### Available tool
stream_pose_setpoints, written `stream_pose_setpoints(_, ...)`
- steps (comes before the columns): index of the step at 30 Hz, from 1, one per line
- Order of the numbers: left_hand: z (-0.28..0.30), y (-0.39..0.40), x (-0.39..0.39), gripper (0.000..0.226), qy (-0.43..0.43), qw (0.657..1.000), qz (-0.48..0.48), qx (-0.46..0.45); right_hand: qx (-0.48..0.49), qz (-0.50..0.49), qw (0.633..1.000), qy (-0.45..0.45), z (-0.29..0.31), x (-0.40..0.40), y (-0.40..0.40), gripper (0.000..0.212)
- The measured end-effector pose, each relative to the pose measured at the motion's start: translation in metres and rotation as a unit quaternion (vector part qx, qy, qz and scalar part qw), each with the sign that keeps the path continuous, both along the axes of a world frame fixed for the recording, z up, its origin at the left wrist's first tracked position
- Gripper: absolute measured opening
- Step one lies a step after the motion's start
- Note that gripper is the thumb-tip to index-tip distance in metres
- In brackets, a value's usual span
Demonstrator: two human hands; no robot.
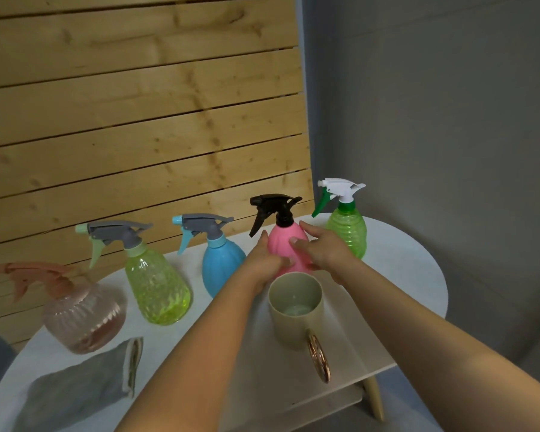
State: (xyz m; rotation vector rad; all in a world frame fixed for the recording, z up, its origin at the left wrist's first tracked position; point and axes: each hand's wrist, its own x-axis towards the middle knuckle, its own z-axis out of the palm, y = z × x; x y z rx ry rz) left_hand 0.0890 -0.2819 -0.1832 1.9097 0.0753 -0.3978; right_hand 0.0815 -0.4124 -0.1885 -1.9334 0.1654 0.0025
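Pink bottle is at the table's far side, between blue bottle and green bottle, left hand and right hand gripping its sides. Mug hides its base, so can't tell if it's lifted.

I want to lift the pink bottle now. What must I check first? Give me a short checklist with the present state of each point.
1. Grip: the left hand and the right hand both hold the pink bottle at its sides: ok.
2. Pink bottle upright: ok.
3. Spray head seated on the neck: ok by the look of it; how tight it is, cannot tell.
4. Cup clear of the arms: not ok, it stands just in front of the bottle, between the wrists.
5. Gap between the left hand and the blue bottle: cannot tell.
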Motion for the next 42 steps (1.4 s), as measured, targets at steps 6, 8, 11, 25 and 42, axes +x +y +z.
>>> stream_pose_setpoints(6,0.018,-0.005,-0.028,0.016,-0.148,0.965,0.078,0.202,-0.025,-0.118,0.993,-0.014,-0.002,-0.022,-0.017,0.032)
stream_pose_setpoints(8,0.023,-0.010,-0.041,0.013,-0.196,0.955,0.091,0.204,-0.048,-0.159,0.986,-0.013,0.000,-0.029,-0.026,0.042)
stream_pose_setpoints(11,0.029,-0.024,-0.049,0.011,-0.225,0.949,0.058,0.212,-0.068,-0.224,0.971,-0.046,-0.003,-0.030,-0.037,0.066)
stream_pose_setpoints(25,0.017,-0.061,-0.044,0.024,-0.316,0.921,0.055,0.220,-0.124,-0.184,0.974,-0.054,-0.027,0.008,-0.057,0.079)
stream_pose_setpoints(42,0.083,0.036,-0.191,0.044,-0.399,0.914,0.072,-0.023,0.190,0.116,0.973,-0.061,0.073,-0.193,0.008,0.052)
